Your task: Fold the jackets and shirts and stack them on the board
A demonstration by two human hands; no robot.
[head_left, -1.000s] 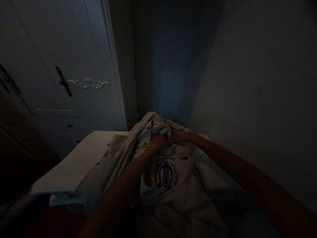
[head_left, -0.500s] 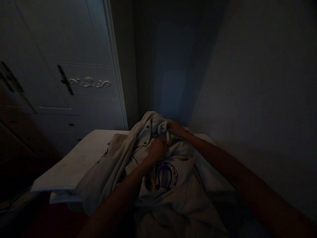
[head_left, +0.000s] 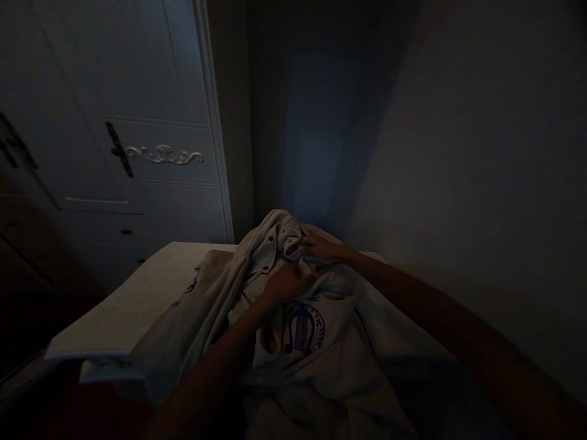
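Note:
A light-coloured jacket with blue snap buttons and a dark blue lyre emblem lies rumpled over a white board-like top, its lower part hanging over the near edge. My left hand is on the jacket's opening above the emblem, fingers curled around a pale fold of the cloth. Just beyond it, my right hand grips the bunched cloth near the collar, its fingertips pointing left. The dim light and folds partly hide the fingertips of both hands.
The white top extends out on both sides of the jacket. A white cupboard with a dark handle and scroll trim stands at the back left. A plain wall rises on the right.
My right hand has shifted slightly left and down along the collar, its fingers reaching out more. My left hand has turned a little, fingers pointing further right. The view has shifted slightly.

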